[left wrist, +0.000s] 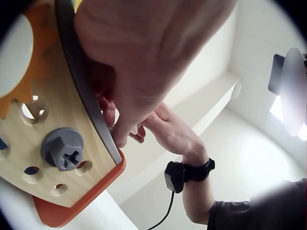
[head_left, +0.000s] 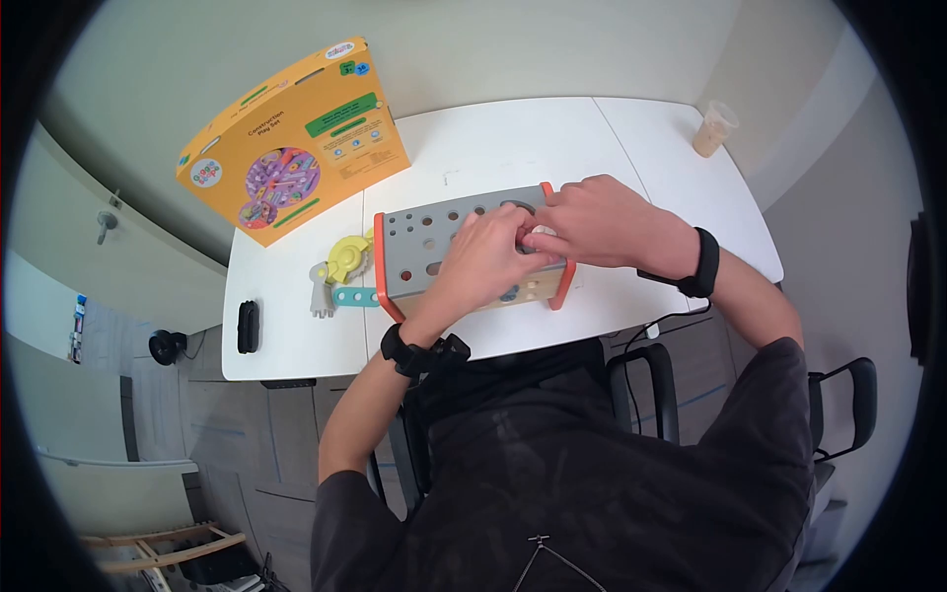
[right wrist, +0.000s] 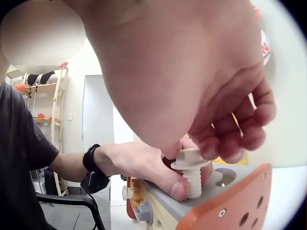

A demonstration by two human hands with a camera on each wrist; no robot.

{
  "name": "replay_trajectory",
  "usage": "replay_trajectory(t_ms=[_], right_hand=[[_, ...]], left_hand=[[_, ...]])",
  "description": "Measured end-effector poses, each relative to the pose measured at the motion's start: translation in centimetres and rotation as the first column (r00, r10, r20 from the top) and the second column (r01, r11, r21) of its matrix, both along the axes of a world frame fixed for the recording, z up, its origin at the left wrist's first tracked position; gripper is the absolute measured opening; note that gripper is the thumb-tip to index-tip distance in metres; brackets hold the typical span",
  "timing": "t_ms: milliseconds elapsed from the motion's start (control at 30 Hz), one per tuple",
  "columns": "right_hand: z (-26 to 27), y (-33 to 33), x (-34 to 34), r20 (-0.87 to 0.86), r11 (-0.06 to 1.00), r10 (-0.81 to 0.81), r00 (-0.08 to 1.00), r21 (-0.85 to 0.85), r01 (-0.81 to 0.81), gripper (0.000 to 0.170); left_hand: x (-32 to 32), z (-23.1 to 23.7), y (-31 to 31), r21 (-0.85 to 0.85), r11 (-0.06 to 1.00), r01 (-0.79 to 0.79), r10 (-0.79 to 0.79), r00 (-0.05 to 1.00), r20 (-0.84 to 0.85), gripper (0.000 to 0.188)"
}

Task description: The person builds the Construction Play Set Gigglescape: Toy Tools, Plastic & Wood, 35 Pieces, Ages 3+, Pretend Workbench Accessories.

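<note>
A toy workbench point(head_left: 400, 252) with a grey, holed top, wooden front and orange ends stands before me. Above the top near its right end is a white toy bolt point(right wrist: 193, 179), upright, threads down. My right hand point(head_left: 607, 222) pinches its head between thumb and fingers. From the other side, my left hand point(head_left: 488, 257) reaches across the top, its thumb point(right wrist: 178, 189) and a finger on either side of the threaded shank. Where the bolt's tip meets the top is hidden. A grey toy bolt point(left wrist: 64, 151) sits in the front panel, right of an orange gear point(left wrist: 44, 40).
Left of the workbench lie a yellow toy saw point(head_left: 347, 259), a teal holed strip point(head_left: 353, 297) and a grey toy tool point(head_left: 321, 293). A yellow box point(head_left: 335, 99) stands behind. A black case point(head_left: 248, 328) lies near the left edge, a plastic cup point(head_left: 712, 133) at back right.
</note>
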State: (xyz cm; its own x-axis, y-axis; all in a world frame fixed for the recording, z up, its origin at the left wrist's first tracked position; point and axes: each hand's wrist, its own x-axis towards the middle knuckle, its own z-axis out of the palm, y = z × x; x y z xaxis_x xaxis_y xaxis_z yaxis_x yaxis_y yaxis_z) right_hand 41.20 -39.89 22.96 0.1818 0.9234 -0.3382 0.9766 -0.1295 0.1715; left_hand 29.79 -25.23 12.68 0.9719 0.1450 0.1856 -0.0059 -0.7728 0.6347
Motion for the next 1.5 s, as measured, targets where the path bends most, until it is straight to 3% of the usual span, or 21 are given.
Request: replay_trajectory(t_ms=[100,200,300,400,500,600,700,800,900,1000,1033,1100,1200,1300,1400,1500], right_hand=[[0.6,0.5,-0.2,0.118,0.989,-0.059,0.991,-0.131,0.075,0.029],[-0.4,-1.5,1.6,-0.14,0.95,0.097,0.985,0.308,-0.05,0.03],[-2.2,-1.8,3.1,-0.23,0.866,0.332,0.915,0.458,-0.199,0.023],[-1.8,-1.5,2.1,-0.206,0.907,0.259,0.944,0.388,-0.165,0.021],[-0.7,-0.2,0.2,0.107,0.988,0.148,0.983,0.023,-0.151,0.021],[0.5,1.1,-0.1,0.085,0.983,-0.055,0.995,-0.169,0.069,0.022],[-0.6,-1.2,2.4,-0.242,0.971,0.088,0.966,0.236,-0.03,0.024],[-1.4,-1.8,3.1,-0.333,0.949,0.195,0.923,0.302,-0.091,0.028],[-1.8,-1.3,2.8,-0.222,0.925,0.261,0.939,0.335,-0.178,0.03],[0.1,0.7,0.2,-0.057,0.995,-0.053,0.997,-0.082,0.048,0.028],[0.0,0.7,0.2,-0.01,0.995,-0.028,1.0,-0.091,0.027,0.028],[-0.6,0.5,0.7,0.082,0.993,0.022,0.996,-0.114,-0.012,0.027],[-1.2,-1.6,1.5,-0.155,0.962,0.086,0.984,0.271,-0.041,0.027],[-2.6,-2.0,2.0,-0.346,0.913,0.227,0.91,0.4,-0.076,0.029],[-3.0,-1.7,1.3,-0.266,0.923,0.181,0.947,0.379,-0.07,0.029],[-1.7,-0.2,0.0,0.024,0.998,0.04,0.999,0.044,-0.041,0.028]], left_hand=[[-0.1,-0.3,0.0,-0.047,0.999,-0.014,0.016,0.999,0.034,0.033],[-0.1,-0.3,0.6,-0.046,0.999,0.029,-0.029,0.999,-0.013,0.032],[0.0,-0.7,0.9,-0.035,0.997,0.069,-0.07,0.998,-0.011,0.03],[-0.4,0.4,0.1,-0.011,0.999,0.048,-0.048,0.999,0.011,0.029],[-0.2,-0.3,-0.3,0.017,1.0,0.001,-0.003,0.996,0.087,0.028],[-0.1,-0.5,-0.1,-0.011,1.0,0.005,-0.004,0.996,0.088,0.025],[-0.2,0.0,0.2,-0.044,0.998,0.035,-0.034,0.999,0.009,0.023],[0.1,-0.2,0.9,-0.005,0.997,0.082,-0.082,0.996,-0.03,0.024],[-0.1,0.2,0.5,0.019,0.998,0.064,-0.064,0.997,-0.038,0.025],[-0.2,-0.4,-0.1,-0.032,0.999,0.036,-0.034,0.997,0.064,0.027],[-0.2,-0.3,-0.1,-0.056,0.998,0.034,-0.028,0.993,0.115,0.027],[-0.2,0.3,0.0,-0.082,0.996,0.027,-0.024,0.999,0.038,0.027],[-0.2,0.2,0.5,-0.04,0.998,0.058,-0.059,0.998,-0.008,0.028],[0.1,0.0,1.0,-0.004,0.997,0.081,-0.081,0.993,-0.082,0.027],[0.0,0.3,0.7,-0.011,0.998,0.063,-0.064,0.996,-0.055,0.027],[-0.2,-0.2,0.0,-0.026,0.999,0.033,-0.032,0.998,0.055,0.029]])
